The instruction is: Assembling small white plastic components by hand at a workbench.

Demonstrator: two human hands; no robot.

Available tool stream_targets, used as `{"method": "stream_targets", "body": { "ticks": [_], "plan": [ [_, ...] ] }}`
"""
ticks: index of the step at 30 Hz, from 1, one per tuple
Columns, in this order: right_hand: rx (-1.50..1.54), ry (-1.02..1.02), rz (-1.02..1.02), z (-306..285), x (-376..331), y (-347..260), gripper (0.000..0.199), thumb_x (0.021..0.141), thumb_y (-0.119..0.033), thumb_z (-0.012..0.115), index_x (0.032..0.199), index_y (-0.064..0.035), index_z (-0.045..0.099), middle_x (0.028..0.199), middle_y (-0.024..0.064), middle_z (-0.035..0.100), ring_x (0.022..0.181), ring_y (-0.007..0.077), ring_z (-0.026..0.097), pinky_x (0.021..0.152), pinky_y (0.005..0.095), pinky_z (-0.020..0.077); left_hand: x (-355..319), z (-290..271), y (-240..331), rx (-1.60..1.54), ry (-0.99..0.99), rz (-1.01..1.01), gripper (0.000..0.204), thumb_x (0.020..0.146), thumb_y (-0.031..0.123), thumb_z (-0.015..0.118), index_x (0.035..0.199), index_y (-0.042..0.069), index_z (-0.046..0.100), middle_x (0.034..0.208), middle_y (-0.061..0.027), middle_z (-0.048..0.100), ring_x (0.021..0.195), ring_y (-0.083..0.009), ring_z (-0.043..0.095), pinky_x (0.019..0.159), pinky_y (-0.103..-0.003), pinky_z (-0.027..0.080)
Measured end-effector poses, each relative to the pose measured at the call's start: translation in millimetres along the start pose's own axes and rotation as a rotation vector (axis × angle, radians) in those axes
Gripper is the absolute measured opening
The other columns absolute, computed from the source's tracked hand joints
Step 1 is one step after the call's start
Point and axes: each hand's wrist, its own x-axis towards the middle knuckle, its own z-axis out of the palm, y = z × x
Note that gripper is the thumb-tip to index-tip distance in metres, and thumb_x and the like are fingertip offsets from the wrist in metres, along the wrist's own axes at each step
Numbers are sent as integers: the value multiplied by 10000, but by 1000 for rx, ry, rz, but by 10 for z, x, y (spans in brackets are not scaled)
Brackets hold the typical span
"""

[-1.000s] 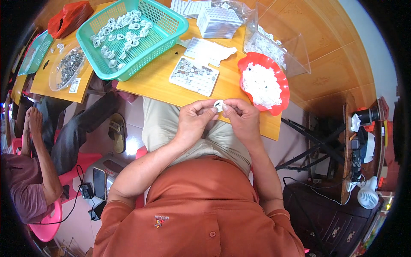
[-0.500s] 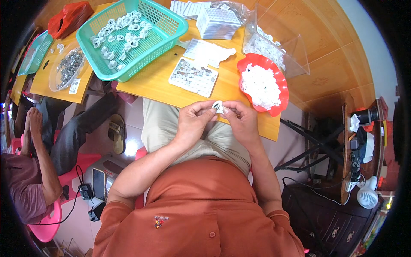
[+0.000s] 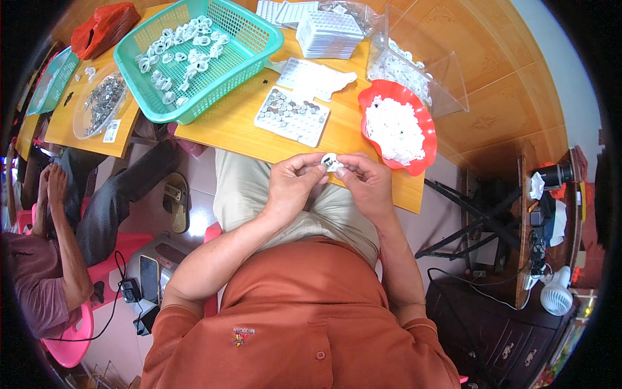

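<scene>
Both hands, left hand (image 3: 293,185) and right hand (image 3: 366,183), keep pinching the small white piece (image 3: 331,161) just below the red bowl (image 3: 422,123), barely shifted, so fitting continues.

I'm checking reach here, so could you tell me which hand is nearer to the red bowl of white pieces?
Right. The right hand sits just left of and below the red bowl, near its rim; the left hand is farther left, beyond the small white part both pinch.

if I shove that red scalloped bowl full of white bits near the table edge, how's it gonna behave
The red bowl looks like thin plastic, so probably light and apt to slide on the smooth wooden table. It sits close to the table's edge, so a hard push might send it off. The heaped white pieces lie loose and would likely spill.
</scene>
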Motion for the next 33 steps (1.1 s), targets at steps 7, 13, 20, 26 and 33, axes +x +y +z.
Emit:
{"method": "stream_targets", "body": {
  "ticks": [7, 13, 20, 26, 33],
  "plan": [
    [142, 8, 132, 12, -11, -18, 179, 851, 15, 615, 1026, 30, 646, 923, 56, 671, 826, 93, 623, 734, 231, 505, -7, 7, -16, 3, -8, -3, 219, 890, 26, 616, 1099, -40, 636, 856, -43, 678, 705, -52, 603, 636, -169, 490],
    [115, 0, 101, -3, -17, 9, 188, 863, 0, 620, 1044, 46, 644, 905, 60, 675, 794, 92, 626, 721, 237, 521, -18, 9, -14, -2, -31, -13, 221, 891, 30, 620, 1100, -41, 632, 855, -43, 678, 709, -52, 603, 638, -167, 489],
    [62, 12, 25, -13, -4, 113, 177, 889, -28, 597, 1042, 48, 643, 893, 63, 672, 784, 97, 626, 703, 236, 515, -20, 17, -17, -18, -40, -14, 220, 892, 23, 616, 1102, -41, 629, 864, -48, 680, 716, -53, 605, 643, -167, 490],
    [65, 7, 77, 4, -7, 36, 146, 895, -45, 589, 1002, 46, 629, 868, 57, 659, 766, 93, 616, 684, 233, 504, -12, 8, -18, 5, -26, -1, 219, 890, 18, 614, 1099, -47, 629, 877, -57, 681, 722, -61, 610, 655, -175, 503],
    [136, 16, 122, 6, -17, 94, 104, 869, -41, 622, 943, 32, 630, 853, 32, 647, 748, 65, 597, 664, 214, 491, -1, -5, -32, -11, 0, -19, 224, 887, 13, 612, 1101, -47, 631, 893, -63, 685, 735, -67, 620, 669, -183, 515]
  ]
}}
